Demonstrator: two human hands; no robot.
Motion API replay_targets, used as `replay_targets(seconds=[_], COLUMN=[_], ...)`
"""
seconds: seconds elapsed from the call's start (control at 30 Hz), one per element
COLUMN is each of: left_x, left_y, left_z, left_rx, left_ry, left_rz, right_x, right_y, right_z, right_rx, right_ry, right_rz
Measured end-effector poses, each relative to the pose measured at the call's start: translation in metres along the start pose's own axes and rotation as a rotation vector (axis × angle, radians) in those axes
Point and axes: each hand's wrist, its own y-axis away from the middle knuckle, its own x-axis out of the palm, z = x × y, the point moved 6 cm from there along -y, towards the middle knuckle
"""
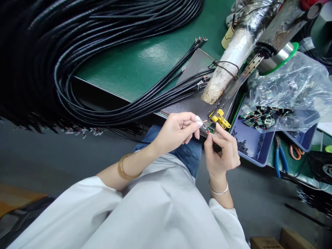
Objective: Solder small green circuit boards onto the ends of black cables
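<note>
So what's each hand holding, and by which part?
Right hand pinches a small green circuit board by its edge; left hand pinches thin coloured wires near the board.

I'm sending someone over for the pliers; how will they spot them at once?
On the green table, find the blue tray nearest the right hand, holding small black parts. The pliers lie just right of it, near the table's front edge. Two blue handles set them apart from the orange looped handles beside them.
</note>
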Motion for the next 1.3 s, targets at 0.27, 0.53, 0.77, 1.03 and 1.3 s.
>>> replay_targets(seconds=[0.27, 0.53, 0.77, 1.03, 1.3], left_x=[0.000, 0.000, 0.005, 0.004, 0.001], left_y=[0.017, 0.018, 0.015, 0.016, 0.016], left_z=[-0.016, -0.022, -0.030, -0.033, -0.030], left_rx=[0.447, 0.605, 0.667, 0.565, 0.469], left_ry=[-0.471, -0.739, -0.781, -0.786, -0.689], left_rz=[-0.231, -0.321, -0.309, -0.292, -0.281], right_x=[0.003, 0.010, 0.009, 0.005, 0.007], right_y=[-0.006, -0.010, -0.021, -0.026, -0.023], right_z=[-0.020, -0.020, -0.015, -0.009, -0.010], right_rx=[0.383, 0.407, 0.307, 0.266, 0.251], right_ry=[-0.249, -0.273, -0.205, -0.190, -0.184], right_rz=[0.155, 0.192, 0.190, 0.181, 0.245])
